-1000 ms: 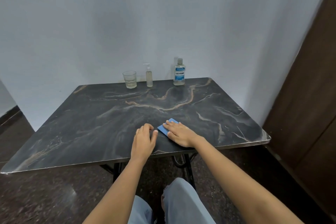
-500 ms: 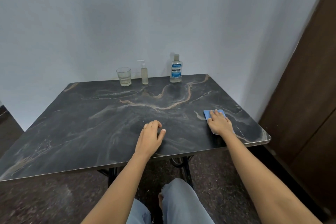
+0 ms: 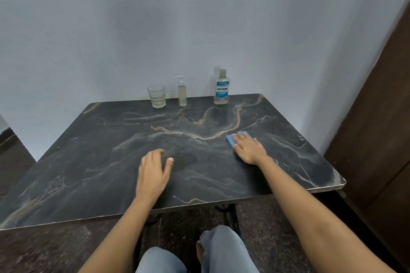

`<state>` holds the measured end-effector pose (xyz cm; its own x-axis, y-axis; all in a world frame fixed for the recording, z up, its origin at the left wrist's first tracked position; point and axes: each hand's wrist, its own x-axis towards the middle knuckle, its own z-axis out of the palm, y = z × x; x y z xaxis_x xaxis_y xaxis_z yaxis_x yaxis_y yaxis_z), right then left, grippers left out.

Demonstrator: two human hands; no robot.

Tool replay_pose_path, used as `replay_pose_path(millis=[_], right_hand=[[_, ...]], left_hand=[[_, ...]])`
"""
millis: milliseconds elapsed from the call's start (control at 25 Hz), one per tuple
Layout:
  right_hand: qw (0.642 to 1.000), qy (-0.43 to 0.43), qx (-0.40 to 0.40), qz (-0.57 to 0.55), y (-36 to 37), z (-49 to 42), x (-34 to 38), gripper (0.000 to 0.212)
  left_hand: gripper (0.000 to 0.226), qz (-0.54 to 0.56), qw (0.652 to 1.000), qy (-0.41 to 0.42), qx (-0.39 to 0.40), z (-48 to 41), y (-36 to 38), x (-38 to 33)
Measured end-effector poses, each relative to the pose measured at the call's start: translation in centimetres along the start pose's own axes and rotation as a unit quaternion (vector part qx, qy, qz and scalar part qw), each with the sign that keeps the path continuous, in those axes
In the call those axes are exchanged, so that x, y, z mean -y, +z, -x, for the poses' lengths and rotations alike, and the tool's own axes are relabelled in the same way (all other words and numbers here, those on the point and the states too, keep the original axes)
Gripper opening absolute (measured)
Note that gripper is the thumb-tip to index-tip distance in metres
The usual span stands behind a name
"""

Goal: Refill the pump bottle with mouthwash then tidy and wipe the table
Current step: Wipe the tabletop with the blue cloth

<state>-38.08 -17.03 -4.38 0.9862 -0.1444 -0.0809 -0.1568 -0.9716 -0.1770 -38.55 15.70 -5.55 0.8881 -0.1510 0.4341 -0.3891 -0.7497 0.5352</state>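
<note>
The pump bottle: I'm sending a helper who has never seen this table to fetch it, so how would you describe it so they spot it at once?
Look along the far edge of the dark marble table, against the wall, where three things stand in a row. The pump bottle is the middle one, between the glass and the mouthwash bottle. It is the slimmest, clear, unlabelled, with a white pump head.

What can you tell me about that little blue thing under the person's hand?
The blue cloth is a small, flat, light blue pad, soft or spongy by its look. It lies on the dark marbled table, right of centre. The right hand presses flat on it, covering most; only its far and left edges show.
</note>
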Motion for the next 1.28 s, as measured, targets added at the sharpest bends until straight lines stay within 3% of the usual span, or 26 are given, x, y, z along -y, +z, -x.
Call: replay_pose_path(millis=[160,280,360,440,600,680,760,840,880,920,1000,1120,1200,1280], right_hand=[[0.988,0.140,-0.044,-0.038,-0.5,-1.6,-3.4,0.054],[0.985,0.167,-0.026,-0.042,-0.7,-2.9,-1.5,0.054],[0.994,0.104,-0.005,-0.014,-0.4,-3.8,1.3,0.054],[0.999,-0.016,0.005,0.030,0.5,-4.0,4.7,0.053],[0.961,-0.268,0.057,0.019,-0.3,-3.2,4.8,0.051],[0.976,-0.216,0.035,0.004,-1.0,-4.3,1.8,0.051],[0.999,-0.044,-0.008,0.009,-0.9,-5.4,-0.1,0.052],[0.997,0.076,-0.030,-0.002,-0.1,-6.5,1.9,0.054],[0.996,0.085,-0.029,-0.011,0.3,-6.8,4.0,0.055],[0.998,0.063,-0.019,-0.014,0.6,-6.8,6.4,0.055],[0.998,-0.063,0.015,0.010,1.7,-6.1,10.8,0.055],[0.968,-0.245,0.055,0.009,1.9,-4.3,11.8,0.052],[0.970,-0.239,0.042,-0.009,1.3,-4.0,9.9,0.051],[0.992,-0.129,0.011,-0.006,1.1,-3.2,7.9,0.051]], left_hand=[[0.040,-0.047,0.996,-0.064,-0.035,-0.8,-3.9,6.3],[0.043,-0.040,0.991,-0.120,-0.039,-1.1,-4.6,8.7],[0.044,-0.040,0.991,-0.128,-0.023,-1.3,-4.0,8.8],[0.044,-0.051,0.993,-0.110,-0.006,-1.4,-3.6,8.8],[0.039,-0.034,0.995,-0.098,-0.013,-1.2,-3.7,8.8],[0.038,-0.031,0.995,-0.099,-0.014,-1.3,-3.7,8.8],[0.037,-0.036,0.994,-0.100,-0.014,-1.3,-3.7,8.7],[0.035,-0.043,0.994,-0.102,-0.016,-1.3,-3.7,8.8],[0.033,-0.043,0.993,-0.106,-0.015,-1.3,-3.8,8.8],[0.032,-0.041,0.993,-0.108,-0.015,-1.4,-3.8,8.7],[0.029,-0.035,0.993,-0.110,-0.016,-1.3,-3.8,8.6],[0.027,-0.020,0.992,-0.119,-0.022,-1.1,-3.9,8.6],[0.026,-0.014,0.992,-0.121,-0.024,-1.1,-4.0,8.6],[0.026,-0.011,0.992,-0.121,-0.027,-1.2,-3.9,8.6]])
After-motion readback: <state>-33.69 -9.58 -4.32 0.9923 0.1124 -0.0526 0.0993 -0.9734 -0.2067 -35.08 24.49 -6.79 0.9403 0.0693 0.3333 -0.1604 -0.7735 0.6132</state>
